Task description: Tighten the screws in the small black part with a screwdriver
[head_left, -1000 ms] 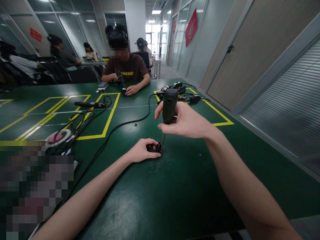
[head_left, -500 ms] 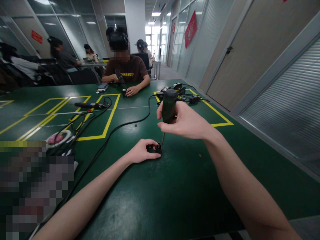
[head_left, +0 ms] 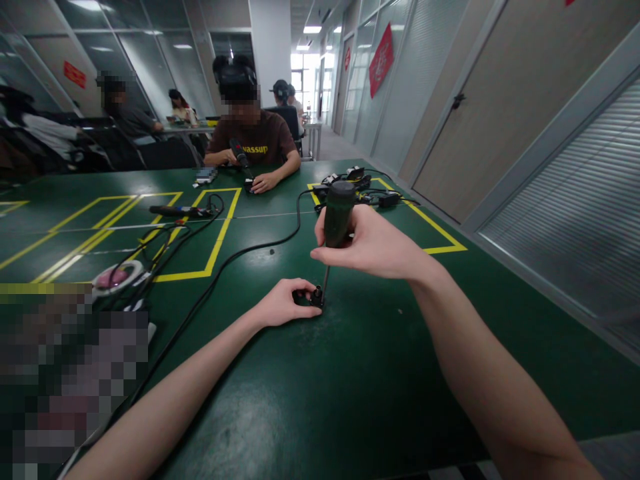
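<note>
Both hands [head_left: 284,304] curl inward, the right [head_left: 375,243] raised around a screwdriver [head_left: 339,217]

1. An office, used as a workshop.
2. Office: glass partitions [head_left: 150,73], blinds [head_left: 575,193], black chairs [head_left: 170,152], ceiling lights [head_left: 313,29].
3. Workshop: green worktop [head_left: 350,373] marked with yellow tape [head_left: 223,230], a screwdriver [head_left: 339,217] and cables [head_left: 245,250], a co-worker [head_left: 256,137] seated opposite with a tool [head_left: 240,153].

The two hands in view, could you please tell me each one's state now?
Left hand: closed, pinching a small black part.
Right hand: closed, holding a screwdriver.
</note>
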Motion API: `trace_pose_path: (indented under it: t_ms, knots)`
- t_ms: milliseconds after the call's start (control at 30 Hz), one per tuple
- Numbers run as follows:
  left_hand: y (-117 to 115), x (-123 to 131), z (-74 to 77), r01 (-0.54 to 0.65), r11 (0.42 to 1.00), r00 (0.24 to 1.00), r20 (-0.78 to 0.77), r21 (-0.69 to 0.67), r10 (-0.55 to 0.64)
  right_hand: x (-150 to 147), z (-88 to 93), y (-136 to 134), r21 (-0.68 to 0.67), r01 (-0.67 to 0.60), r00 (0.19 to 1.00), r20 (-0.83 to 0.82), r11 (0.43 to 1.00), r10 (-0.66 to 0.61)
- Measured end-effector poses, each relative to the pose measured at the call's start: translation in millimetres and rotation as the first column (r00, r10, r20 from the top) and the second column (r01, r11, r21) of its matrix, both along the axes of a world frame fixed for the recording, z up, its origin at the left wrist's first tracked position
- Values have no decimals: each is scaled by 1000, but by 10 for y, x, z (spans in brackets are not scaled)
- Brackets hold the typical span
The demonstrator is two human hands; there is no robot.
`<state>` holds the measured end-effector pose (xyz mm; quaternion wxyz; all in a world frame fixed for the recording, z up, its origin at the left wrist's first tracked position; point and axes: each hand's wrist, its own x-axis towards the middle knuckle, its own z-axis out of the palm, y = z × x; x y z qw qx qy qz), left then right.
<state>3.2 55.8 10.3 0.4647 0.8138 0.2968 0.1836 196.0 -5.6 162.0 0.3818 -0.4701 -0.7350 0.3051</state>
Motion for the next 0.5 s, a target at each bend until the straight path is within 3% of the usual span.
trace_pose_path:
  t_ms: [233, 500]
  knots:
    - [-4, -3, -5, -2, 1000, 1000, 1, -7, 2, 4, -5, 5, 22, 15, 1000, 19, 1000, -16]
    - [-6, -2, -8, -4, 1000, 1000, 9, 3, 4, -33, -18, -9, 130, 129, 991, -44, 983, -124]
